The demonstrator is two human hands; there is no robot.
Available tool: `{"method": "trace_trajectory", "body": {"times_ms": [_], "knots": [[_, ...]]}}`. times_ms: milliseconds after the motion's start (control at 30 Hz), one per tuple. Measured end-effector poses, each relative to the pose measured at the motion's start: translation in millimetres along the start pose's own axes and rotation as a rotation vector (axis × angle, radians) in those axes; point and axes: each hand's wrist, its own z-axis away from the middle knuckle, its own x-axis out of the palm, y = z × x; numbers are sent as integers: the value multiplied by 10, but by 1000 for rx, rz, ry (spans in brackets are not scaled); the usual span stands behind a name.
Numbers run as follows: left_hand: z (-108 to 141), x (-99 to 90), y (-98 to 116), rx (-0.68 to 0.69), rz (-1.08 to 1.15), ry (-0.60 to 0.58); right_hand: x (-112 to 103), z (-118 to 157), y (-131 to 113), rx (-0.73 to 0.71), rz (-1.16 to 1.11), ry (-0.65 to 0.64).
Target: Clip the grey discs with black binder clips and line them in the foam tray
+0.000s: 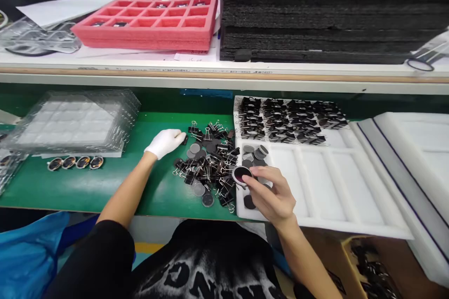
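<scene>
My left hand (pixel 166 143), in a white glove, has its fingers pressed together over the green mat. At its fingertips is a small black binder clip (pixel 184 140), mostly covered by the glove. Thumb and fingers of my bare right hand (pixel 275 192) pinch a round, dark lens with a pale rim (pixel 242 175) by its edge. It is held tilted above the left end of a white foam tray (pixel 291 182). Between my hands lies a heap of black binder clips (pixel 210 168) mixed with grey discs (pixel 199 189). More dark discs (pixel 248 163) lie in the tray beneath my right hand.
Rows of binder clips (pixel 287 119) fill the tray's back. Clear plastic trays (pixel 80 121) are stacked left, behind several round amber-dark pieces (pixel 83 162). A shelf (pixel 140 71) spans the bench, bearing a pink foam tray (pixel 140 36) and black foam sheets (pixel 315 23). A person sits opposite.
</scene>
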Motion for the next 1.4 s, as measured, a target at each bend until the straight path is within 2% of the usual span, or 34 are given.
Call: {"method": "trace_trajectory", "body": {"times_ms": [67,133,200,267,300,367,467,533,567,667,800,867,933,1167,1400], "knots": [[149,-26,-12,6,23,89,-79,24,51,-111,102,-2],[373,-69,49,1,104,228,-125,48,68,-155,188,11],[636,-94,205,34,219,315,-114,55,43,-184,242,61],[887,-71,442,152,284,308,-44,41,-24,-130,199,136],[992,-37,577,241,293,282,6,30,-69,-37,114,165],[1138,66,842,397,290,254,112,6,-167,259,-196,147],[1218,235,1120,538,253,331,230,1,-268,747,-751,-28],[1217,302,1192,594,235,365,256,18,-282,979,-931,-67],[1207,316,1196,622,244,349,253,26,-277,1066,-959,-45],[1152,297,1137,629,342,233,195,19,-250,1209,-1049,35],[1070,235,1094,475,387,42,102,-49,-231,1238,-1250,-24],[1052,222,1126,441,391,-72,75,-66,-221,1241,-1260,-71],[1049,225,1171,429,399,-131,60,-67,-206,1257,-1241,-106],[1068,238,1248,476,356,-57,40,-120,-176,1259,-1168,-155],[1096,197,1293,417,340,-121,40,-76,-137,1244,-1137,-147]]}}
